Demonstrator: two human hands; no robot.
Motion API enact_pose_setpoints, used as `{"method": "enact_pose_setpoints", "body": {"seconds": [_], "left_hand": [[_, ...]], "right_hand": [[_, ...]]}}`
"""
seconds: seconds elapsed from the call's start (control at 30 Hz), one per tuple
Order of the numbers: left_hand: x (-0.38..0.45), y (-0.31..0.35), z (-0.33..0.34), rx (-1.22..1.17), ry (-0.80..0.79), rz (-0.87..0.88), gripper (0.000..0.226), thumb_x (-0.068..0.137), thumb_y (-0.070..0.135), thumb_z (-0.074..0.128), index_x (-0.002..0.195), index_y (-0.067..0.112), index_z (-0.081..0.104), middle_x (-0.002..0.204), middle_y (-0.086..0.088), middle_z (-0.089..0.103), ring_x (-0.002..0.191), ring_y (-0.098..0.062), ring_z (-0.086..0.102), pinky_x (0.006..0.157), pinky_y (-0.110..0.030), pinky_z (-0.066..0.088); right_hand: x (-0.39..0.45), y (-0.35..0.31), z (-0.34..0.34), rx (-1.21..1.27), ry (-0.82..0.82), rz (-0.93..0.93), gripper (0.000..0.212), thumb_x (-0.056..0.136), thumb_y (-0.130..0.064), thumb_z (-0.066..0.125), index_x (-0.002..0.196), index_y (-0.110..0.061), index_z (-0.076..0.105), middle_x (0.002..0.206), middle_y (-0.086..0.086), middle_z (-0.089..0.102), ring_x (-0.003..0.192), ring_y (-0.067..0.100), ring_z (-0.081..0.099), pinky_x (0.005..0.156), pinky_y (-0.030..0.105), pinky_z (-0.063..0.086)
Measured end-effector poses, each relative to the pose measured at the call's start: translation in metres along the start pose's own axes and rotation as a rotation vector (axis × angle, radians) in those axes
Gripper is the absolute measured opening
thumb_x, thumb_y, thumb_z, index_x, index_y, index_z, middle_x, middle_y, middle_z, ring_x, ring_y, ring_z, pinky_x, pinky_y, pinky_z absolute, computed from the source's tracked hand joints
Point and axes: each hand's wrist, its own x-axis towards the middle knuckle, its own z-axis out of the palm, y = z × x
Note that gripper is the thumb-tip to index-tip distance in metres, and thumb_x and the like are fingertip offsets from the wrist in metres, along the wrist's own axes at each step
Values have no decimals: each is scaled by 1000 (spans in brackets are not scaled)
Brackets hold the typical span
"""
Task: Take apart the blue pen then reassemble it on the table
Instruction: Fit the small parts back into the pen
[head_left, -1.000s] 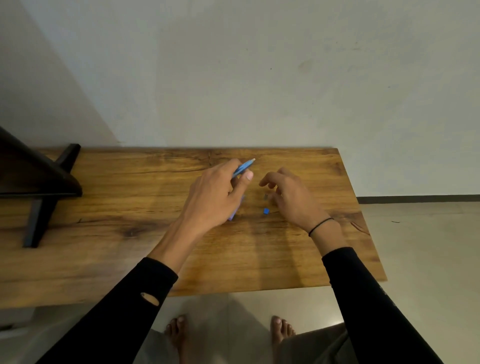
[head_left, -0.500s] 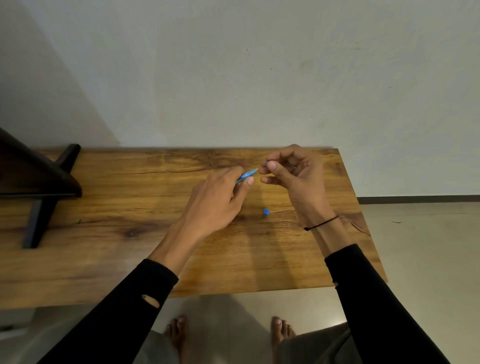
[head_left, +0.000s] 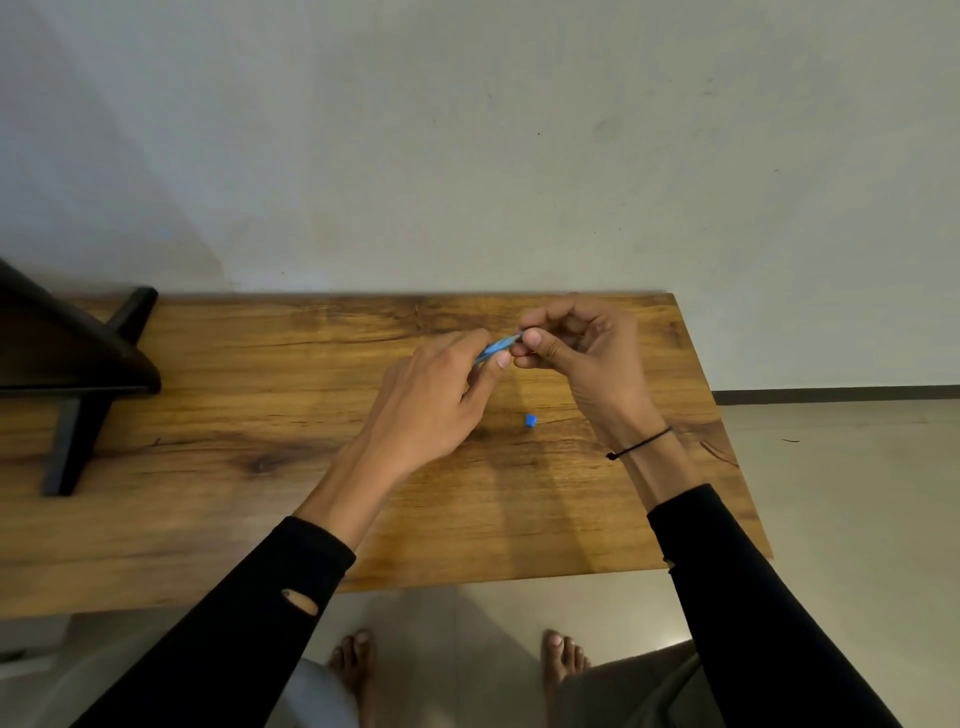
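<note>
Above the far middle of the wooden table (head_left: 218, 519), the left hand (head_left: 431, 405) pinches the blue pen barrel (head_left: 497, 347) between thumb and fingers. The right hand (head_left: 587, 358) pinches its right tip, perhaps holding a small part there. A small blue piece (head_left: 529, 420) lies on the table between the wrists.

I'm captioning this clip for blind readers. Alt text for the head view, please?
Two hands hold a blue pen above a wooden table, left hand gripping the barrel, right hand pinching its end; a small blue piece lies below.
</note>
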Motion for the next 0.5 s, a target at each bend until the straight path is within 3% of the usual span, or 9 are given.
{"method": "enact_pose_setpoints", "body": {"seconds": [0.17,0.37,0.5], "left_hand": [[1,0,0,15,-18,-4,38,113,53,36,109,25,62,86,12,57,80,-15,59,65,-42,54],[0,2,0,19,-8,21,36,113,51,38,110,25,63,92,11,61,81,-14,59,61,-37,47],[1,3,-1,10,7,-2,31,111,48,45,109,24,64,89,10,62,76,-13,59,61,-37,49]], "right_hand": [[0,2,2,-63,-22,-17,10,93,8,74,98,-1,75,90,23,77,77,22,78,71,30,66],[1,8,3,-117,-42,5,6,93,4,76,97,1,75,93,27,77,77,23,77,69,29,64],[0,10,5,-111,-38,18,14,93,0,78,105,-6,75,93,17,79,81,23,79,70,31,65]]}}
